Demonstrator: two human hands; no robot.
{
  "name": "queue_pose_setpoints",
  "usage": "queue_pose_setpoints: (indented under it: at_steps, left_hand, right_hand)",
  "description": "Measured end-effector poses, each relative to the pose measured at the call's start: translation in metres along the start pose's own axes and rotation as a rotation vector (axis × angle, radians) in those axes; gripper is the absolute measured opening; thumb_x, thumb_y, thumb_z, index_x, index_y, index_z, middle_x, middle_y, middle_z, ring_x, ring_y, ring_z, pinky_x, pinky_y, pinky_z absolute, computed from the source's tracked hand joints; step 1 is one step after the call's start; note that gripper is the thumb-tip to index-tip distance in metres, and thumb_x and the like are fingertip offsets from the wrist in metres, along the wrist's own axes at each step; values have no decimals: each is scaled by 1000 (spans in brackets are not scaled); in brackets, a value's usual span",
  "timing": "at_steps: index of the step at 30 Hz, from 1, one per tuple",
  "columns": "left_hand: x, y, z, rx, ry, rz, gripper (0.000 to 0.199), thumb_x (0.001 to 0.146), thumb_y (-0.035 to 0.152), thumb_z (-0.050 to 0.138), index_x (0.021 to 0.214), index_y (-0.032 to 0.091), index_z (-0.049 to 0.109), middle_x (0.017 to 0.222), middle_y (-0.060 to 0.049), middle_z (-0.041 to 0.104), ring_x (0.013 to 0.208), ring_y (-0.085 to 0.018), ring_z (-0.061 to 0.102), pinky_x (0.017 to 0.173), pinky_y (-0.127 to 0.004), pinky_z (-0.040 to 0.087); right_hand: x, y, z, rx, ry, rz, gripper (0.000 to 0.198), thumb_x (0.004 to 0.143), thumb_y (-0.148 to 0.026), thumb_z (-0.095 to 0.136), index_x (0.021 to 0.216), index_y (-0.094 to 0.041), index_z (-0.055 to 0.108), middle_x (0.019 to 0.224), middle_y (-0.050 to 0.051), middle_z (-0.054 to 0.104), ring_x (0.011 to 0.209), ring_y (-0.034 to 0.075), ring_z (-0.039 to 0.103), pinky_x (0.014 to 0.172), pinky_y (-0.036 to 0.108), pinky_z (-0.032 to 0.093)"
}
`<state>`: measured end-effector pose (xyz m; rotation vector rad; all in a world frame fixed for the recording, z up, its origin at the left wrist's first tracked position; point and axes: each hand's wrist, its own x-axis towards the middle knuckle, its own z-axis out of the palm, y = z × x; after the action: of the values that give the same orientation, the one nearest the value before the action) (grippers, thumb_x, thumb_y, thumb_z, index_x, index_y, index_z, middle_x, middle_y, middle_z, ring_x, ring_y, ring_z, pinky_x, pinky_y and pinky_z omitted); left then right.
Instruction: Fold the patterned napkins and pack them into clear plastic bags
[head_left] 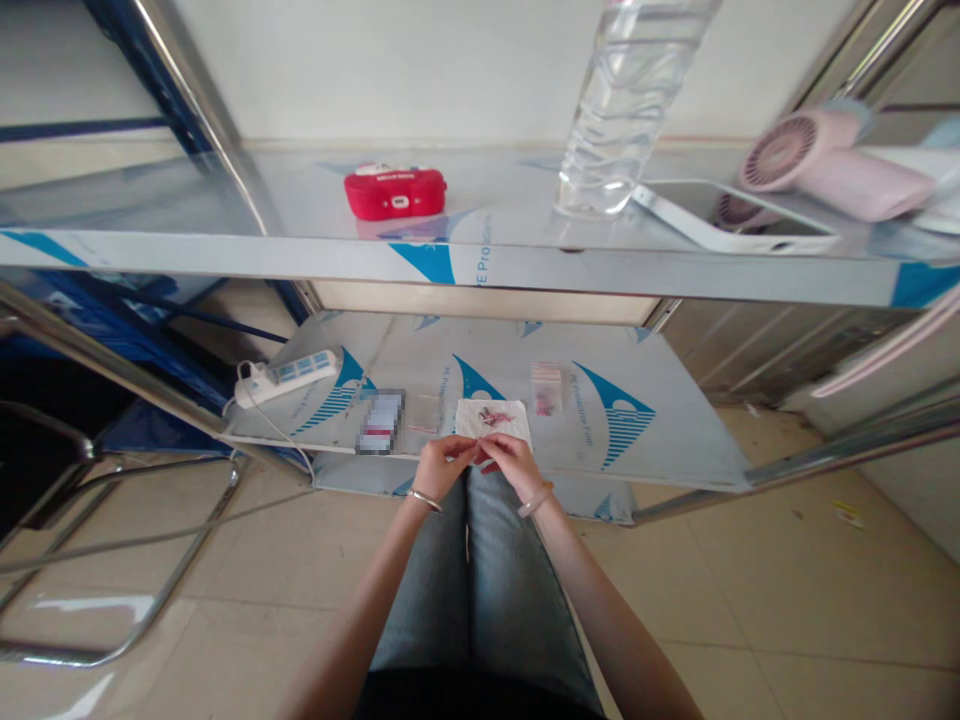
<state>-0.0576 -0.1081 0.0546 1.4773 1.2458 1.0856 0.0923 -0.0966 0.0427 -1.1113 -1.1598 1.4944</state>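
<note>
My left hand [445, 464] and my right hand [511, 462] meet fingertip to fingertip at the front edge of the lower shelf, above my knees. Both are closed in a pinch; whatever sits between the fingertips is too small to make out. Just beyond them lies a white tissue [517, 420] with a little heap of small reddish-pink pieces [499, 416] and a darker bit on it. To its right is a clear zip bag [547, 388] with pink pieces inside. Left of the tissue lies another clear small bag [426, 412].
A blurred-out phone-like rectangle [381, 421] and a white power strip [289, 374] lie on the lower shelf's left. The upper shelf [300, 252] overhangs, bearing a red case [395, 194], a water bottle [630, 110], a white phone [735, 220] and a pink handheld fan [832, 165].
</note>
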Motion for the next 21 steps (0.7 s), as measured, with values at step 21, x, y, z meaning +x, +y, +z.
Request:
queue_pose_setpoints:
  at_steps: [21]
  left_hand:
    - [15,19,-7,11,-350,44,14,73,28,61,71,15,57,67,-2,64,62,-12,61,58,-22,47]
  right_hand:
    - [-9,-15,-15,-65,-134,34,31,70,-47,67,72,-16,61,65,1,63,56,13,62,48,20,47]
